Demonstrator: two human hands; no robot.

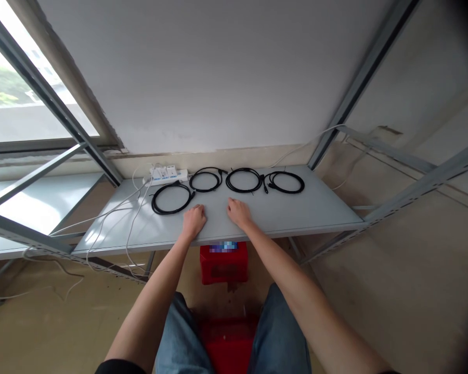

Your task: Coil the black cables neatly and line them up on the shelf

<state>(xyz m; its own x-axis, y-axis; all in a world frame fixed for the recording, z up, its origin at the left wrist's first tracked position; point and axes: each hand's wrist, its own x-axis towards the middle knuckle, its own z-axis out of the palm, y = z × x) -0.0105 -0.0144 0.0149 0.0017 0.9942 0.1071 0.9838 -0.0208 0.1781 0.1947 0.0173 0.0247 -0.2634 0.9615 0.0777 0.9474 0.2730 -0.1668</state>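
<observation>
Both my hands rest on the grey shelf top (281,210), near its front edge. My left hand (194,220) is closed in a loose fist, just in front of a coiled black cable (167,212) on the left. My right hand (239,212) is curled shut too, a short way to the right, and I see nothing in either. Behind them lie more coiled black cables in a row: a smaller coil (206,190), a middle coil (244,191) with its plug end beside it, and a right coil (290,192). Neither hand visibly touches a cable.
A white power strip (167,177) with adapters stands at the back left, and white cords (130,228) run from it over the front edge. Metal uprights (323,148) frame the shelf. Below is a red stool (223,270). A window (11,93) is at the left.
</observation>
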